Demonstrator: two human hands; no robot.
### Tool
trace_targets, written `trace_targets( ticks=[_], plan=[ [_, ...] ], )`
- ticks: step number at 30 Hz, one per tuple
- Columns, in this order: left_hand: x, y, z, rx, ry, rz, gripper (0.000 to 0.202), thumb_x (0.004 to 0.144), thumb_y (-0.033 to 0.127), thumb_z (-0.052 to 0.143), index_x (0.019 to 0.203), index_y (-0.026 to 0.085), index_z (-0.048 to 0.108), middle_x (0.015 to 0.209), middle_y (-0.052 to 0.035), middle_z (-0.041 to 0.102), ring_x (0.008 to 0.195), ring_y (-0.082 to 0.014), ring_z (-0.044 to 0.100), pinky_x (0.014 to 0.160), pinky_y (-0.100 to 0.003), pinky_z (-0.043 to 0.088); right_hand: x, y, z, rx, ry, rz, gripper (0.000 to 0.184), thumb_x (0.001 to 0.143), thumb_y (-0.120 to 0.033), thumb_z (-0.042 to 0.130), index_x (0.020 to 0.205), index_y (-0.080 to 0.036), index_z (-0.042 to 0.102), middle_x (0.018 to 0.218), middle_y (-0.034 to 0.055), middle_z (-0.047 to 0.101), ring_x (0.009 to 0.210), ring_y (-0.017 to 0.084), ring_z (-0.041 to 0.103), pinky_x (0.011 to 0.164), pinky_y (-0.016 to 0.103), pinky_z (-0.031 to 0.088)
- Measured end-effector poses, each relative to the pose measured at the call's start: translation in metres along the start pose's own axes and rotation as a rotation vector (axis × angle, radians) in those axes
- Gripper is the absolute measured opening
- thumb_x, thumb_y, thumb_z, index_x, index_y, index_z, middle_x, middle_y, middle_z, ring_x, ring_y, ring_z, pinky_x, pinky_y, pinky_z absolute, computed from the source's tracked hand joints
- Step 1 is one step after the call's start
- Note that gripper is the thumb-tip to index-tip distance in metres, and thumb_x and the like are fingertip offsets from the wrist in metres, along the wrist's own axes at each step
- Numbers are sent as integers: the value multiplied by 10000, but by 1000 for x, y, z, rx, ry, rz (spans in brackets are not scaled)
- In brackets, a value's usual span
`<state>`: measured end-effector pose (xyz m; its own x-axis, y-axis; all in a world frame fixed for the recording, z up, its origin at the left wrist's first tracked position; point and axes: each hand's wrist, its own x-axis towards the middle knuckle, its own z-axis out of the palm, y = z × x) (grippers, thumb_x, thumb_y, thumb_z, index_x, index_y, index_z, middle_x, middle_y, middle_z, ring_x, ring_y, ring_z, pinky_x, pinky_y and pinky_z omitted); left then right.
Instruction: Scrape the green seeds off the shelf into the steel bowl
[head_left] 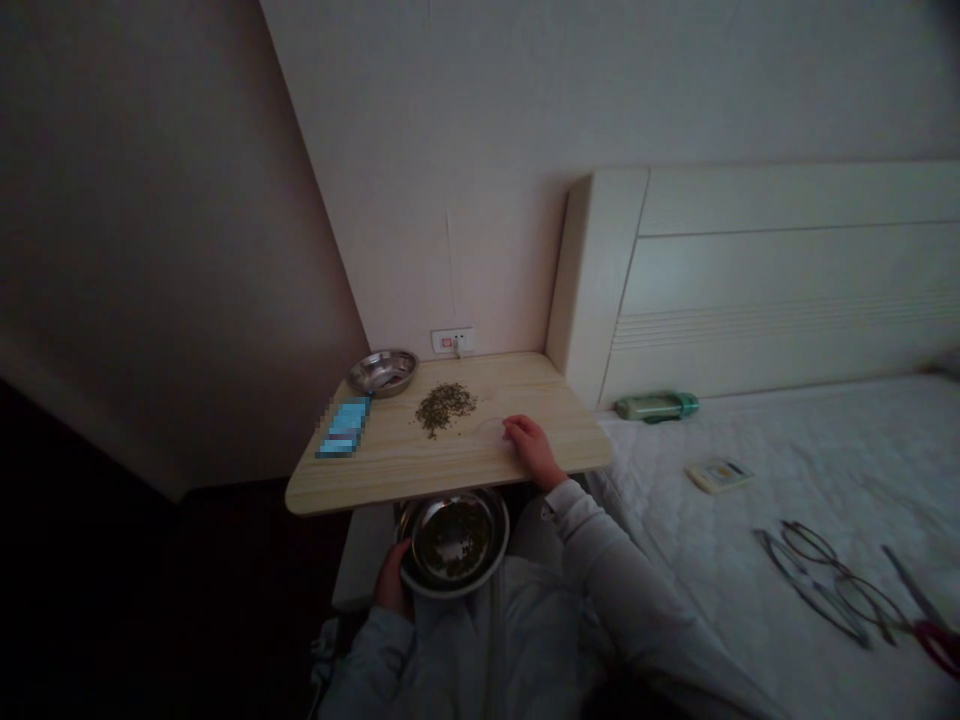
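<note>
Head view: bowl in left hand, right hand near green flakes, its grip unclear.

On the white bed lie 1 green bottle, 1 small pale packet, eyeglasses and red-handled scissors, while a socket sits in the wall beside the headboard.

At the back left of the worktop sits a dish, with the phone before it and the pile right of both. Further right is the right hand. Below the front edge, the left hand is at a bowl's left. On the bed, rightward: bottle by the headboard, then packet, glasses, scissors.
</note>
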<state>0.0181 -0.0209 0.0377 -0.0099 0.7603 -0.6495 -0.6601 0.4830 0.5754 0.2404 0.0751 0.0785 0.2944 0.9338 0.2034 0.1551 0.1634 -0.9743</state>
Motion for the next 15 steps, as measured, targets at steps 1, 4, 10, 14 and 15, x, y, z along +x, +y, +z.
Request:
trace_targets(
  ticks=[1,4,10,14,15],
  plan=[
    [1,0,0,-4,8,-22,149,698,205,482,641,126,595,619,-67,639,812,-220,598,728,-338,455,3,1,1,-26,-4,-9,188,665,-332,459,698,-164,538,538,-26,525,522,104,455,546,228,357],
    [6,-1,-2,-13,44,-54,140,687,209,486,634,138,594,601,-61,634,804,-220,599,718,-335,455,14,5,5,-107,7,-29,211,688,-331,434,769,-165,537,582,-14,548,556,113,488,569,232,371],
    [11,-2,-9,3,29,75,102,675,156,501,627,152,591,615,-37,636,768,-186,603,711,-296,449,29,7,16,-309,110,-59,205,725,-294,387,792,-165,532,657,22,575,625,128,518,598,241,371],
    [10,-2,-10,28,20,126,172,719,139,458,611,139,592,602,-26,629,715,-145,601,701,-252,442,24,9,15,-343,81,-87,183,720,-289,397,768,-172,528,636,16,570,623,133,517,598,245,369],
    [10,-2,-10,32,16,126,184,724,141,453,600,137,589,584,-26,623,712,-148,601,698,-257,444,22,10,14,-327,76,-88,177,717,-286,399,761,-171,527,627,14,568,620,132,519,598,244,370]
  ],
)
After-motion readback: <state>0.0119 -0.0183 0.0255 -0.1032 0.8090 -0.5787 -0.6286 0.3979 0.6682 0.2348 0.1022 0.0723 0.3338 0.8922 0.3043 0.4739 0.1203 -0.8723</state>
